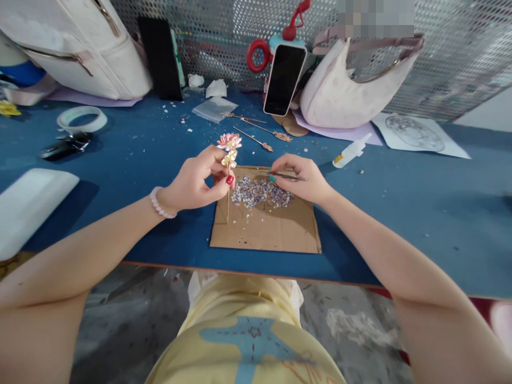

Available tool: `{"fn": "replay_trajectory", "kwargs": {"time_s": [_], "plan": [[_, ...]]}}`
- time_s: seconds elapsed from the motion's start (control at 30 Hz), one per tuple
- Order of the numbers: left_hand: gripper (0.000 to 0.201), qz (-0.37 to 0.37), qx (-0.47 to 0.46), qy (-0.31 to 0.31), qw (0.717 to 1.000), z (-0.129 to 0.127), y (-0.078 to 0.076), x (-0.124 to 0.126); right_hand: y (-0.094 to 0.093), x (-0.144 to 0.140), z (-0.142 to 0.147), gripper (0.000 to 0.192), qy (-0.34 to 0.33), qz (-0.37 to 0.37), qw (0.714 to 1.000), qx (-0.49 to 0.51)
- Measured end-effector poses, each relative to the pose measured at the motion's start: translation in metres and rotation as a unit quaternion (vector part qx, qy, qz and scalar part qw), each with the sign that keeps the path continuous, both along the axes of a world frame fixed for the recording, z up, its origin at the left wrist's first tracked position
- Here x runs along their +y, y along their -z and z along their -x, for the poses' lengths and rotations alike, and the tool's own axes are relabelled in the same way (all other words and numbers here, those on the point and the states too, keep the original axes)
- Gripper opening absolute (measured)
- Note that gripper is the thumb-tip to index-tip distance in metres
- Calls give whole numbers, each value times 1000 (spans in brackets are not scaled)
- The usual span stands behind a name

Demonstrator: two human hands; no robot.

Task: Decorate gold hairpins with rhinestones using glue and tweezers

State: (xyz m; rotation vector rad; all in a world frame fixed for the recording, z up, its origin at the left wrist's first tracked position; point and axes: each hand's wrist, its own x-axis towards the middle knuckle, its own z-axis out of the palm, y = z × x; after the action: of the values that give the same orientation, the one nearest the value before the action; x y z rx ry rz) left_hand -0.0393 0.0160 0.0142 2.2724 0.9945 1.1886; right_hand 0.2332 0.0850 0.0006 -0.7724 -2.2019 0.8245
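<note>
My left hand (198,180) pinches a thin hairpin stick (228,200) topped with a pink and gold flower ornament (229,143), held upright over the left edge of a brown cardboard sheet (276,232). My right hand (301,178) grips metal tweezers (285,175), their tip pointing left toward the ornament. A pile of small shiny flakes (260,193) lies on the cardboard between both hands.
On the blue table (420,202) lie a small glue bottle (351,151), several spare hairpins (260,130), a plastic bag (214,109), a tape roll (82,119), a propped phone (284,79), a pale handbag (352,90), a drawing sheet (418,134) and a white pad (28,205).
</note>
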Motion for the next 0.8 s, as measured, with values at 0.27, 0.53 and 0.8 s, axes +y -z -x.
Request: {"fn": "replay_trajectory", "kwargs": {"time_s": [0.27,0.53,0.8], "plan": [[16,-14,23,-14,1000,0,-1,0,-5,-10,6,10,-94,67,992,-42],[14,-15,44,-24,999,1,-1,-1,-6,-11,7,14,-145,99,983,-61],[9,-36,57,-20,998,1,-2,-3,-3,-9,6,14,-96,83,991,-50]]}}
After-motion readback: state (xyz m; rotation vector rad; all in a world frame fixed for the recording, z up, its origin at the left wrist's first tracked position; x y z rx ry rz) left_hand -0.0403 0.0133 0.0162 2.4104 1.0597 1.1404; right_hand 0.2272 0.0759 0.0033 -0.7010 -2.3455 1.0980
